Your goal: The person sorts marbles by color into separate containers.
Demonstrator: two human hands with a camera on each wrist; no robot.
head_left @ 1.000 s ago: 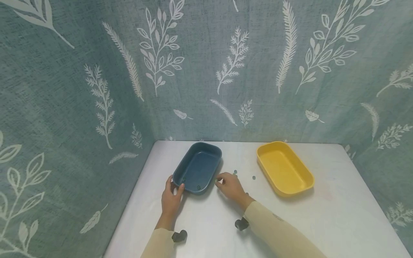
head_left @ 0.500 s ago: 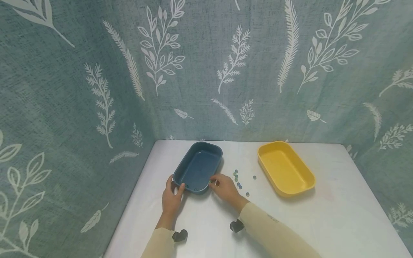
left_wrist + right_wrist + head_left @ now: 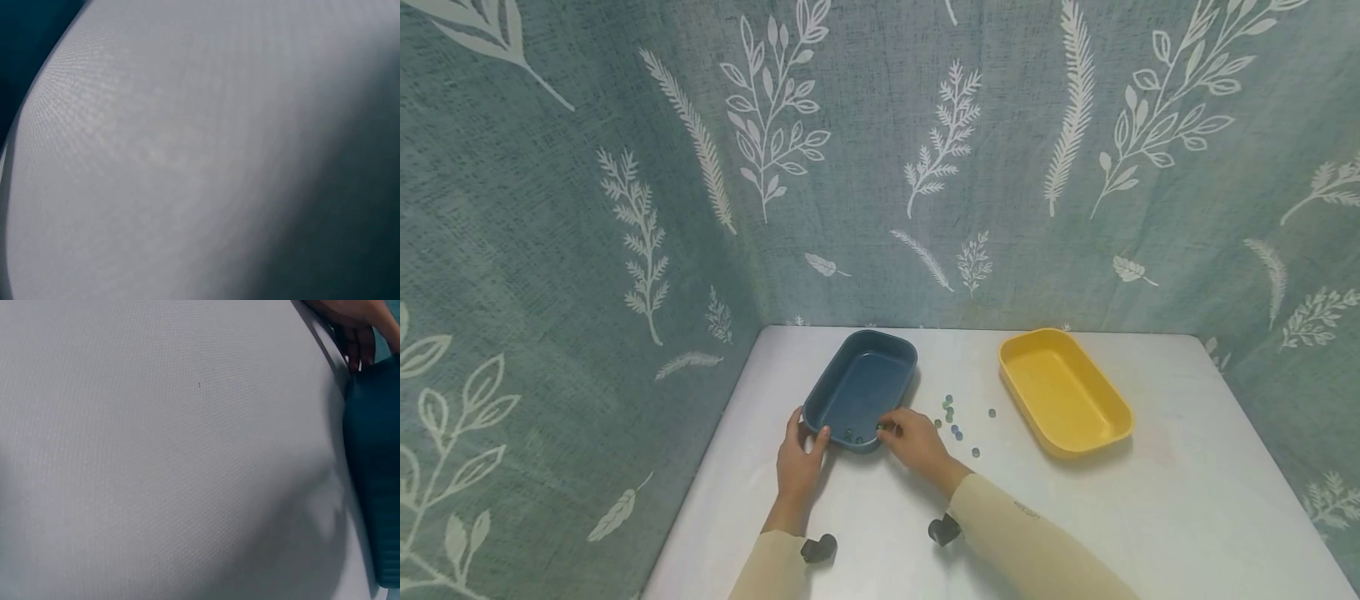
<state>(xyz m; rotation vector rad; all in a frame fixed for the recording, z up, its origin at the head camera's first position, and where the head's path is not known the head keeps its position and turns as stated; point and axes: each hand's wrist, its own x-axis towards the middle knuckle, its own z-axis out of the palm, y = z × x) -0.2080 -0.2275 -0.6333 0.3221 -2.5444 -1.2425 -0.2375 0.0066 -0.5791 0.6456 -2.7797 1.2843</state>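
Left hand [image 3: 801, 464] is gripping blue tray [image 3: 867, 379]; right hand [image 3: 917, 437] is pinching bead [image 3: 881, 427]; fingertips slipping could be dropping it outside.

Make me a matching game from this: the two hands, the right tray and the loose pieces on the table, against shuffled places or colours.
1. Left hand
2. Right hand
3. Right tray
4. Loose pieces on the table

A. Yellow
B. Between the trays
C. At the blue tray's near right corner
D. Holding the blue tray's near left corner

Pairs: 1-D, 2-C, 3-A, 4-B
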